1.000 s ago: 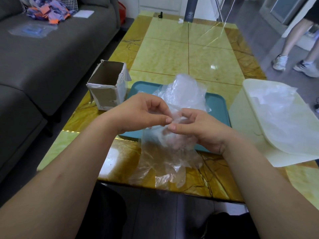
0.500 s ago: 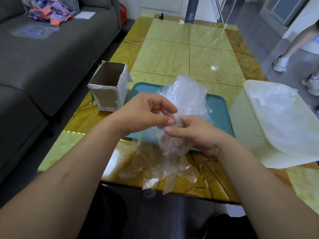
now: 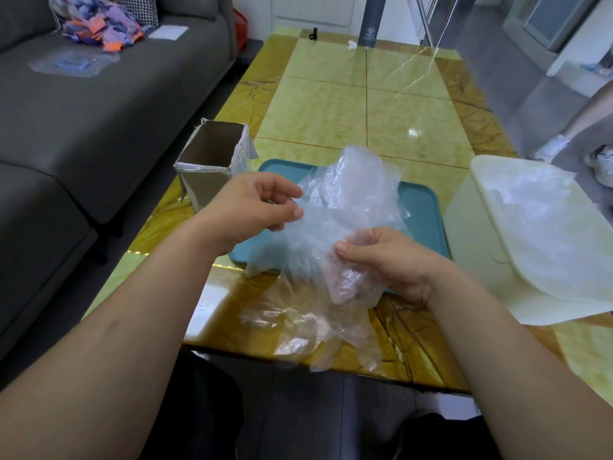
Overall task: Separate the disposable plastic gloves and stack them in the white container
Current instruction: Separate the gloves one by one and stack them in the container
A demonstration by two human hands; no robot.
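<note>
Yellow marble table [image 3: 331, 107] holds the white container [image 3: 464, 227] and a teal tray [image 3: 426, 210]. Over the tray's near edge hangs the clear glove bundle [image 3: 348, 194]: left hand [image 3: 252, 207] pinches what looks like one sheet, right hand [image 3: 391, 260] grips the rest.

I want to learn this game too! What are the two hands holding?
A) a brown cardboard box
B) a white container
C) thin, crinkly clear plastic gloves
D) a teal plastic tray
C: the left hand and the right hand both pinch the thin, crinkly clear plastic gloves, held up over the teal plastic tray.
</note>
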